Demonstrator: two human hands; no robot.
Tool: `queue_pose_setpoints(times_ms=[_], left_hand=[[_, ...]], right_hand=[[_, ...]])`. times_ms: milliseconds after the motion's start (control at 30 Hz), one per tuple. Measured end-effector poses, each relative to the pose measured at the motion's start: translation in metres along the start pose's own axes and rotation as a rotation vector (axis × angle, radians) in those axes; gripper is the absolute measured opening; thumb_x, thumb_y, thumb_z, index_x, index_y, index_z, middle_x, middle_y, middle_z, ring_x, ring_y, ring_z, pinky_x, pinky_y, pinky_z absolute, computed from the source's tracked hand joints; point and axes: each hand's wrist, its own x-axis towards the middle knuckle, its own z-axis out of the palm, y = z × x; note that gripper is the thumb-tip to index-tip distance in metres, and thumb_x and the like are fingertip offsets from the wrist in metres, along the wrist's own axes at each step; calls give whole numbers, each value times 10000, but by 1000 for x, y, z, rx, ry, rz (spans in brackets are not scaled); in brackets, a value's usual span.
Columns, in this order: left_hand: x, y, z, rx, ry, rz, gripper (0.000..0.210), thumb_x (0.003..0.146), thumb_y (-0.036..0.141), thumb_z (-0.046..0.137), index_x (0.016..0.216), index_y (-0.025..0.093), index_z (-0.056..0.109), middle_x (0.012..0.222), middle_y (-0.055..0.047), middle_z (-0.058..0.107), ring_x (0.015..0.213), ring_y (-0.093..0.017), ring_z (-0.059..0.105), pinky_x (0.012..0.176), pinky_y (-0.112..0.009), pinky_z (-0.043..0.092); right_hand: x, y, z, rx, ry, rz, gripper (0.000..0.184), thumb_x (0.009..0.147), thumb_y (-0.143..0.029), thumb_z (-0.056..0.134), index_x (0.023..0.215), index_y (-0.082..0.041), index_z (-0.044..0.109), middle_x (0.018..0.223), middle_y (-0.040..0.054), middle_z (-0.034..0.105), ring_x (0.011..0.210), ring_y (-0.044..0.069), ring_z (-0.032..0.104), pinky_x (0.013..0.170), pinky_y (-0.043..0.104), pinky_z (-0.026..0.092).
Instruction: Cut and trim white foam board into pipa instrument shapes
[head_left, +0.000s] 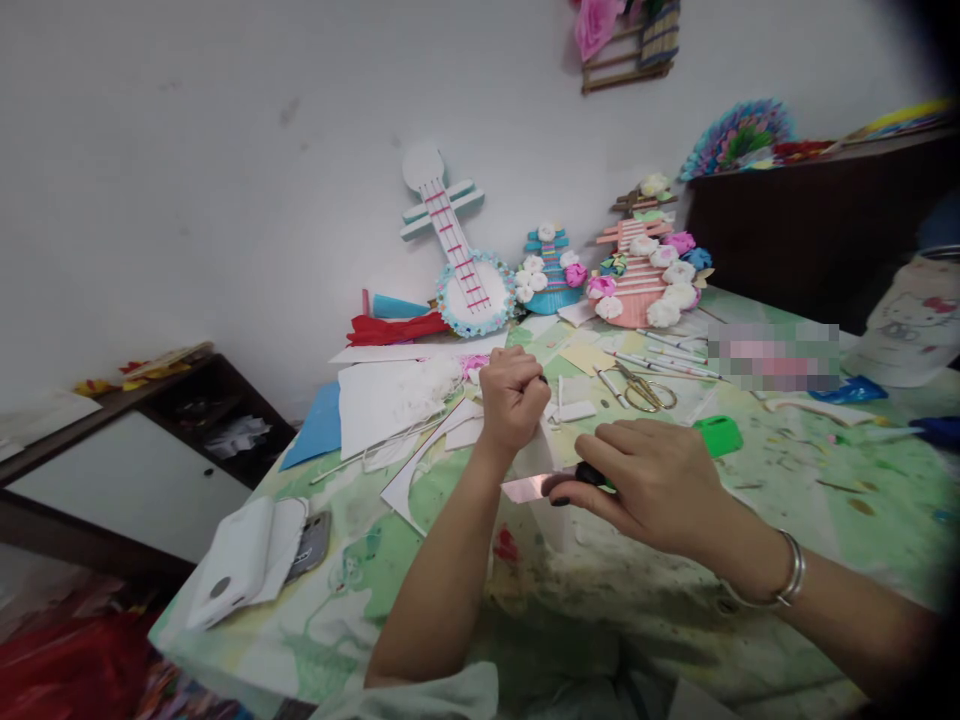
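Note:
My right hand (652, 485) is wrapped round a utility knife (525, 488) with a wide blade, a black slider and a green handle. The handle's green end sticks out behind the knuckles. My left hand (514, 395) is closed in a fist at the top of a white strip (551, 525), perhaps foam or card, which runs down toward me. The blade lies across this strip, just below the fist. My fingers hide the strip's upper end. Beyond the hands lie gold-handled scissors (649, 390) and small white scraps (577, 411).
A white banjo-shaped craft (480, 290) and two flower-trimmed instrument crafts, one blue (553, 295) and one pink (634, 290), lean on the wall. Several pens (664, 365) lie right of centre. A phone (311, 540) sits under a white case (240, 560) at the left edge.

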Motion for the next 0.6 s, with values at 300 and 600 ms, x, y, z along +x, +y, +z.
queue_pose_setpoints(times_ms=[300,600], left_hand=[[0,-3,-7,-32,-14,-32,290,670,160,406,489,212,186,466,29,208,518,-145,269,595,-355,233],[-2,-2,-8,-35,29,-40,292,667,142,411,493,208,185,473,30,197,517,-140,253,592,-354,232]], right_hand=[[5,5,-3,-22,-38,-22,500,883,-608,396,675,-183,560,565,-4,512,534,129,448,546,284,210],[3,13,-3,-23,-29,-30,488,882,-597,411,669,-179,545,560,-9,510,529,129,465,549,273,236]])
